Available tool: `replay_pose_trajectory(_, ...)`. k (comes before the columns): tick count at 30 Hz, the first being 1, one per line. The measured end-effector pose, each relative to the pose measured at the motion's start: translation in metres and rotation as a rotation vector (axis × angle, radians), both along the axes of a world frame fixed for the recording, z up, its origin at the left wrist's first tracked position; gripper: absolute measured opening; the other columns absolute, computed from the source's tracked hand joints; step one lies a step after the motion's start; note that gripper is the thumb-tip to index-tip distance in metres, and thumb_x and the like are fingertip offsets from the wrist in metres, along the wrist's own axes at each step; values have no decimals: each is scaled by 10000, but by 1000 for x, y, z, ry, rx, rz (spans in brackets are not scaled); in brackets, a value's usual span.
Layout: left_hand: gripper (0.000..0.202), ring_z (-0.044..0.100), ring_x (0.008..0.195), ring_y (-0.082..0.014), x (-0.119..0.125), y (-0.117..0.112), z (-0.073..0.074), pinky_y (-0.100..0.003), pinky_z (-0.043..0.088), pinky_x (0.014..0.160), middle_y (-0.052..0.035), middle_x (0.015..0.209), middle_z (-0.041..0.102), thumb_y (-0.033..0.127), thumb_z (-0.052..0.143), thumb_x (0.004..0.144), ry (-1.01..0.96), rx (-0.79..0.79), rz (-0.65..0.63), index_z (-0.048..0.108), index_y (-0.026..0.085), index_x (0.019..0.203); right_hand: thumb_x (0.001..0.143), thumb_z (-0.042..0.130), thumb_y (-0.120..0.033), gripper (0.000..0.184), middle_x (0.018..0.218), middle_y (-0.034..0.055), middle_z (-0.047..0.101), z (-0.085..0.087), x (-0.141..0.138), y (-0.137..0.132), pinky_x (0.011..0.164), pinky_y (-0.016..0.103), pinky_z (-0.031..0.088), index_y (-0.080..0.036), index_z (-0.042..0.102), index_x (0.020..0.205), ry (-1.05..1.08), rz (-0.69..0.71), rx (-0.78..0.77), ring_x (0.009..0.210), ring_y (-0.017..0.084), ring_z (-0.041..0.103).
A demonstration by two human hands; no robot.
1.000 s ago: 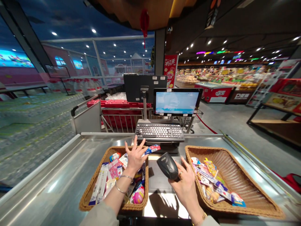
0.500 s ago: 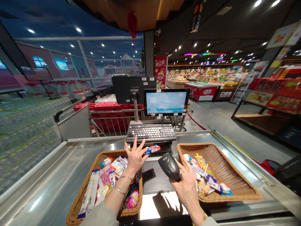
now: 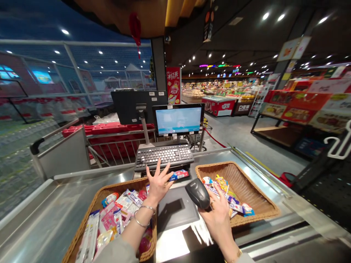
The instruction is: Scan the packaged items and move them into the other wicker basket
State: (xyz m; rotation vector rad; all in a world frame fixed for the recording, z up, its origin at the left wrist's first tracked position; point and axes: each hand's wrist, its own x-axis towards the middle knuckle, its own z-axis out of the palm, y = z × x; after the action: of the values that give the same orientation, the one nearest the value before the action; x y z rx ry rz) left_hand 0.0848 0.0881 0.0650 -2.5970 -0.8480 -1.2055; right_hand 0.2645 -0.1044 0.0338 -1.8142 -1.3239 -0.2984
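Note:
My left hand (image 3: pixel 158 185), fingers spread, pinches a small red, white and blue packet (image 3: pixel 178 175) at the thumb, just in front of the black keyboard (image 3: pixel 163 155). It hangs over the right corner of a wicker basket (image 3: pixel 93 199) full of wrapped snacks and packets. My right hand (image 3: pixel 218 219) grips a black handheld barcode scanner (image 3: pixel 197 193), its head pointing up and left. Below that hand, a second wicker basket (image 3: pixel 233 171) holds colourful snack packets, partly hidden by my fingers.
Both baskets stand on a steel checkout counter (image 3: pixel 274 190), with a dark flat panel (image 3: pixel 175 208) between them. A monitor (image 3: pixel 178 119) stands behind the keyboard. Beyond is a metal cart with a red crate (image 3: pixel 109 131). Store aisles and freezers stretch far behind.
The whole scene has slid left in view as my head turned right. Both hands keep their place in the picture, still holding the packet and the scanner.

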Motion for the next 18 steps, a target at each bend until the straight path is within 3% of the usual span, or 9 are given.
replay_pose_trajectory(7,215,376,1444,-403,23,-2,2,-784,-2,1138,-45,1365,644,374,737,832,18,16,-42,749,329,1041,756,671,-331,465,1380,102,617,-9,17,-10,1076,581,382,-257,701,1214,41,-87,-21,1378,365,444)
replay_pose_trajectory(14,240,379,1442,-400,48,-5,1,-791,7,1136,-43,1360,650,363,746,824,14,13,-112,740,332,1062,773,678,-343,463,1286,73,681,-8,28,-21,1063,555,384,-274,689,1231,-26,-153,-6,1343,345,476)
replay_pose_trajectory(18,243,367,1447,-408,62,-7,1,-807,8,1123,-52,1372,640,356,740,831,30,21,-151,733,324,1072,776,711,-451,514,1291,94,680,-13,38,-28,1067,575,355,-255,681,1249,-4,-202,-16,1328,366,479)
